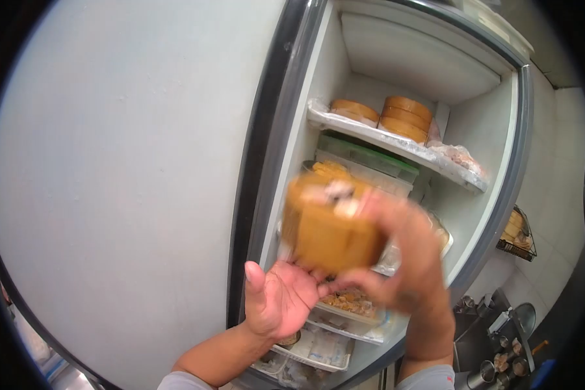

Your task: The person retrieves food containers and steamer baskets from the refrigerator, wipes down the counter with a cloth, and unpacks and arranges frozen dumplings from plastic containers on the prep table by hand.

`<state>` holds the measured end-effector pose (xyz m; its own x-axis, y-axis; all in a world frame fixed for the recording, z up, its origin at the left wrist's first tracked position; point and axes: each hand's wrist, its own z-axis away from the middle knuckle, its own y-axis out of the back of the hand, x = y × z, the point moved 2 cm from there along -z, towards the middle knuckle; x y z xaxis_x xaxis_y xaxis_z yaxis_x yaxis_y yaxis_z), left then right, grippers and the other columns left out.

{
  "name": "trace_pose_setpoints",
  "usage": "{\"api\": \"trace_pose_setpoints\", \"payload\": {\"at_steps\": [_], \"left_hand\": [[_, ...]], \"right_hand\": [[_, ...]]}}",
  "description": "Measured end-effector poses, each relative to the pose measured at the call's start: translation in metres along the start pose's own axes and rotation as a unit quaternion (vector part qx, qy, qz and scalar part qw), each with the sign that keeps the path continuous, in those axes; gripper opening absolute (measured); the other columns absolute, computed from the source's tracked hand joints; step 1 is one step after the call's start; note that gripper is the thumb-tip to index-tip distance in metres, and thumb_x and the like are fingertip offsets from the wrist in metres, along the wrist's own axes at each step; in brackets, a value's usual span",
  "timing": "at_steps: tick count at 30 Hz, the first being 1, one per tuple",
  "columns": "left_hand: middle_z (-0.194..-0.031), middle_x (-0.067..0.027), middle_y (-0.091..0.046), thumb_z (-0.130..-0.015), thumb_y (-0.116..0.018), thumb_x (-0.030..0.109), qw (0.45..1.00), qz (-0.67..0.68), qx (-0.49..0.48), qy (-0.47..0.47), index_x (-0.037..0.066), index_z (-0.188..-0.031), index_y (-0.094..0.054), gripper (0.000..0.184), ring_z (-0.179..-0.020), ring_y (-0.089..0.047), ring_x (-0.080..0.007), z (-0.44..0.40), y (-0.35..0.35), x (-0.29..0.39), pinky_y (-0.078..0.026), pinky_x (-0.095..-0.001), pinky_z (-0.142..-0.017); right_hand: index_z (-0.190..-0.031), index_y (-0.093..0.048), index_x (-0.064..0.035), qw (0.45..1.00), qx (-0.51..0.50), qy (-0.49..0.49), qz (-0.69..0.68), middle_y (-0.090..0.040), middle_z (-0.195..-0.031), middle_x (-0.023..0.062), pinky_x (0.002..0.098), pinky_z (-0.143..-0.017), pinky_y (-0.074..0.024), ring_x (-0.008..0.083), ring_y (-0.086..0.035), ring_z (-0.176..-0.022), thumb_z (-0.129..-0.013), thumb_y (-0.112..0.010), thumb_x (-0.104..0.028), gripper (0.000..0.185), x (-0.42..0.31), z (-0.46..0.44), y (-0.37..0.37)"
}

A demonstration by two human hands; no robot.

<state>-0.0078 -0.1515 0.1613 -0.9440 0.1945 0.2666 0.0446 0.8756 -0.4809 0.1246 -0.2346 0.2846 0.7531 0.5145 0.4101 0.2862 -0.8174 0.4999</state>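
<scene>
In front of the open refrigerator, a round bamboo steamer (331, 234) hangs in the air, blurred by motion; it may be a stack of more than one. Pale and dark pieces of food show at its top, too smeared to name. My right hand (409, 253) grips its right side, fingers over the upper rim and thumb near the bottom. Just below, my left hand (283, 299) is palm up with fingers spread and thumb out. Its fingertips reach under the steamer; whether they touch it I cannot tell.
More bamboo steamers (406, 120) stand on the upper shelf (396, 140) beside a plastic bag (458, 156). Lower down are a green-lidded container (370, 156), a food tray (351, 305) and a white basket (318, 351). A closed grey door (123, 162) fills the left; utensils (500, 364) sit lower right.
</scene>
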Motion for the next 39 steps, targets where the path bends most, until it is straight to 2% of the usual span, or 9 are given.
{"api": "trace_pose_setpoints", "payload": {"at_steps": [5, 8, 10, 12, 21, 25, 30, 37, 39], "left_hand": [[-0.145, -0.0128, -0.043, -0.085, -0.066, 0.049, 0.963, -0.011, 0.269, 0.011, 0.009, -0.144, -0.037, 0.077, -0.133, -0.043, -0.0296, 0.038, 0.033, -0.021, -0.033, -0.0476, -0.113], [-0.144, -0.0113, -0.043, -0.08, -0.073, 0.039, 0.969, 0.036, 0.244, 0.012, 0.008, -0.144, -0.034, 0.081, -0.133, -0.044, -0.028, 0.05, 0.051, -0.024, -0.033, -0.0461, -0.114], [-0.143, -0.0111, -0.043, -0.077, -0.076, 0.035, 0.971, 0.047, 0.232, 0.015, 0.006, -0.144, -0.033, 0.085, -0.132, -0.044, -0.029, 0.058, 0.06, -0.024, -0.035, -0.0477, -0.112], [-0.142, -0.012, -0.044, -0.076, -0.078, 0.036, 0.973, 0.04, 0.227, 0.014, 0.004, -0.143, -0.034, 0.087, -0.131, -0.045, -0.0299, 0.071, 0.064, -0.024, -0.038, -0.0486, -0.11], [-0.137, -0.0125, -0.048, -0.077, -0.081, 0.037, 0.944, -0.078, 0.32, -0.005, 0.002, -0.144, -0.032, 0.089, -0.123, -0.052, -0.0288, 0.176, 0.096, -0.029, -0.047, -0.0434, -0.102], [-0.136, -0.0129, -0.049, -0.079, -0.08, 0.035, 0.932, -0.111, 0.343, -0.016, 0.001, -0.143, -0.034, 0.086, -0.122, -0.053, -0.0284, 0.193, 0.105, -0.025, -0.048, -0.0435, -0.101], [-0.135, -0.0135, -0.05, -0.08, -0.079, 0.034, 0.918, -0.15, 0.368, 0.003, 0.0, -0.142, -0.034, 0.084, -0.121, -0.053, -0.0278, 0.206, 0.103, -0.023, -0.048, -0.0434, -0.1], [-0.129, -0.0132, -0.055, -0.081, -0.077, 0.038, 0.926, -0.172, 0.336, 0.013, -0.002, -0.138, -0.04, 0.079, -0.116, -0.057, -0.0261, 0.201, 0.094, -0.024, -0.051, -0.0418, -0.095], [-0.129, -0.0131, -0.055, -0.081, -0.077, 0.039, 0.923, -0.183, 0.338, 0.012, -0.002, -0.137, -0.04, 0.079, -0.115, -0.057, -0.026, 0.202, 0.094, -0.024, -0.051, -0.0416, -0.095]], "right_hand": [[-0.129, -0.051, -0.0032, 0.992, -0.122, 0.011, 0.02, -0.05, -0.138, 0.0209, 0.0497, -0.105, -0.0385, 0.0346, -0.051, -0.126, -0.062, -0.084, -0.037, 0.082, -0.023, 0.059, -0.044], [-0.135, -0.05, -0.0037, 0.982, -0.104, -0.041, -0.153, -0.056, -0.132, 0.0208, 0.0438, -0.1, -0.0442, 0.0366, -0.057, -0.117, -0.062, -0.086, -0.047, 0.092, 0.016, 0.025, -0.016], [-0.126, -0.056, -0.0019, 1.0, 0.019, 0.019, -0.003, -0.064, -0.119, 0.0157, 0.0403, -0.092, -0.0484, 0.0335, -0.062, -0.107, -0.069, -0.085, -0.035, 0.071, 0.058, -0.022, -0.006], [-0.124, -0.057, -0.0026, 0.994, 0.038, -0.094, -0.032, -0.065, -0.116, 0.017, 0.0376, -0.094, -0.0479, 0.0308, -0.062, -0.109, -0.08, -0.076, -0.027, 0.054, 0.093, -0.086, -0.012], [-0.144, -0.044, -0.0168, 0.874, -0.258, -0.393, 0.125, -0.044, -0.145, 0.0176, 0.0413, -0.106, -0.0407, 0.032, -0.046, -0.131, -0.084, -0.07, -0.034, 0.068, 0.259, -0.194, -0.116], [-0.145, -0.042, -0.0144, 0.856, -0.318, -0.375, 0.163, -0.036, -0.154, 0.008, 0.0402, -0.108, -0.0388, 0.0305, -0.044, -0.134, -0.08, -0.071, -0.032, 0.074, 0.272, -0.204, -0.141], [-0.121, -0.066, -0.0081, 0.857, -0.374, -0.324, 0.142, -0.055, -0.137, 0.0139, 0.0386, -0.106, -0.0403, 0.0294, -0.049, -0.13, -0.074, -0.075, -0.031, 0.053, 0.38, -0.2, -0.184], [-0.117, -0.067, -0.0019, 0.831, -0.392, -0.311, 0.245, -0.056, -0.135, 0.0176, 0.0388, -0.11, -0.035, 0.0316, -0.047, -0.131, -0.079, -0.07, -0.037, 0.051, 0.276, -0.2, -0.14], [-0.125, -0.061, 0.0012, 0.861, -0.266, -0.353, 0.25, -0.051, -0.139, 0.0199, 0.0388, -0.113, -0.0311, 0.0335, -0.039, -0.136, -0.08, -0.069, -0.038, 0.06, 0.283, -0.196, -0.145]]}}
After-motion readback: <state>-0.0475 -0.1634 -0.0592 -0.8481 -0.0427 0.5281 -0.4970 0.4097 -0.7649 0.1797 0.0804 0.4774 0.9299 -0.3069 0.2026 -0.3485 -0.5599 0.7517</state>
